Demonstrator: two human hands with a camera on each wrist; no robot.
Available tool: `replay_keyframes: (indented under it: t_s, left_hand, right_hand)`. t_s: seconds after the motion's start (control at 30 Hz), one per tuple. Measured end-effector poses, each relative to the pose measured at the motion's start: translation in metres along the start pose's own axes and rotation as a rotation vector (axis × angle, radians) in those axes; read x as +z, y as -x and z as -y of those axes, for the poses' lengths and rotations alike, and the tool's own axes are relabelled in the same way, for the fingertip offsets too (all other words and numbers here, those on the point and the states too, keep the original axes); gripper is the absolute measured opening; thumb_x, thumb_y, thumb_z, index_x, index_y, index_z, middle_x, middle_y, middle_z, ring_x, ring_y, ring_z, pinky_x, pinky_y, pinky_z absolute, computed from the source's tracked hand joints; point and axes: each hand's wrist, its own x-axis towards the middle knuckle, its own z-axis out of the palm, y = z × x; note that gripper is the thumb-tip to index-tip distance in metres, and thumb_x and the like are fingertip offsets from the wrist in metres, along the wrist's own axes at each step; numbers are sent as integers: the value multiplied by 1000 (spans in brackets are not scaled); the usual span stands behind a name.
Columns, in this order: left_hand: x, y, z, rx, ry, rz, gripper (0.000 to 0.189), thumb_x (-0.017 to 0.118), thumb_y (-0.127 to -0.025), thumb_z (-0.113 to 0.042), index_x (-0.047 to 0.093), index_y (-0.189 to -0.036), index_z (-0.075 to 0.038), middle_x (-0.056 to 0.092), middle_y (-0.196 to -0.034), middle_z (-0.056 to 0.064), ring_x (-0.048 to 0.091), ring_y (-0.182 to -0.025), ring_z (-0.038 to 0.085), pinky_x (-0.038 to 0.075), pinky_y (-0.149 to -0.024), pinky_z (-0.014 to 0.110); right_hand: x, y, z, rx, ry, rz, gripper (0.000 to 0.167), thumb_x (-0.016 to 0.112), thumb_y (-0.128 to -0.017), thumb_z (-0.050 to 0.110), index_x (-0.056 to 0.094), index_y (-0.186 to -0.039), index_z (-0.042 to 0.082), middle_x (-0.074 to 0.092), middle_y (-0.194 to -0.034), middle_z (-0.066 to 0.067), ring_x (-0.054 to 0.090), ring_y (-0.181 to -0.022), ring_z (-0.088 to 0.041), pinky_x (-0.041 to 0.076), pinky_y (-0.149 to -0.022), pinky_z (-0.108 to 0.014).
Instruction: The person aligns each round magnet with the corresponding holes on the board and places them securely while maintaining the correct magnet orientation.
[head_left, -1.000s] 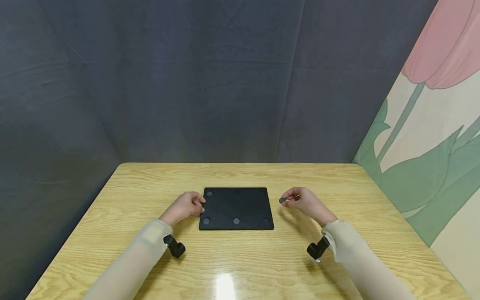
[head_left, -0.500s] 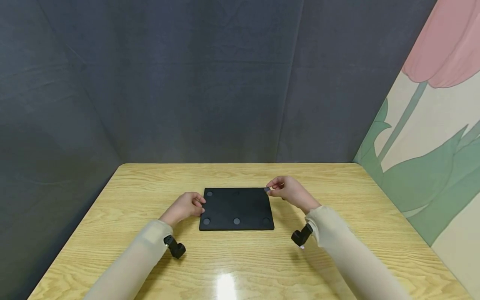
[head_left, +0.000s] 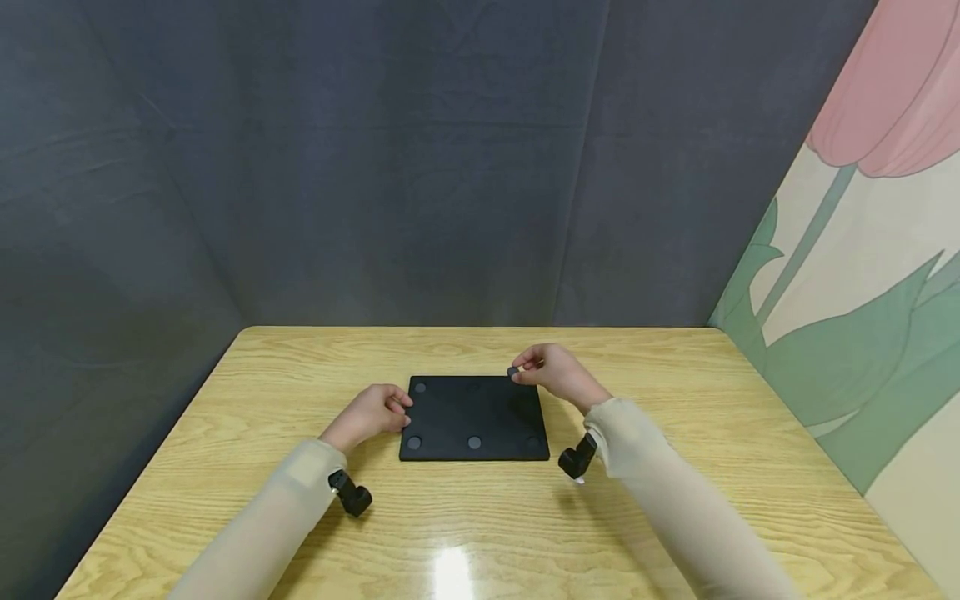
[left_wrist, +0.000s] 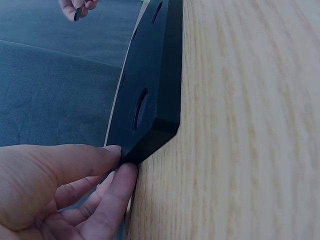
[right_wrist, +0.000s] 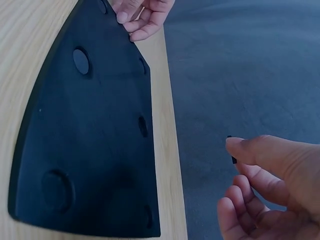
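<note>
With the right hand (head_left: 553,371), pinches a dark disc (head_left: 512,372) near the one o'clock edge of the black rectangular board (head_left: 472,412) on the wood-grain tabletop (head_left: 390,517); with the left hand (head_left: 373,413), grips the board's nine o'clock edge.

White glare (head_left: 451,573) marks the near tabletop (head_left: 510,508), soft shadows (head_left: 311,537) fall beside the sleeves (head_left: 262,521), and wrist views look dimmer.

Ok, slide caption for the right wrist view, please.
The right hand pinches a small dark disc, apart from the black board; the left hand touches the board's edge.
</note>
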Motion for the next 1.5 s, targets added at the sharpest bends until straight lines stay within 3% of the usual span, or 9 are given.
replay_keyframes:
  t_s: [1.03,1.5]
  left_hand:
    - [1,-2,-1,-21,-19,6,26,63,-84,8,62,-109,0,59,-90,12,63,-80,17,52,-69,29]
    - [1,1,-2,-25,-7,4,26,63,-84,8,62,-108,0,58,-91,13,64,-81,18,52,-70,29]
  right_hand:
    - [47,-38,12,-105,-8,17,16,73,-83,4,68,-96,-4,56,-75,0,49,-70,-10,40,-63,-19]
    - [66,-50,1,-50,9,1,15,74,-83,5,68,-95,0,61,-79,-2,51,-70,-10,41,-62,-19]
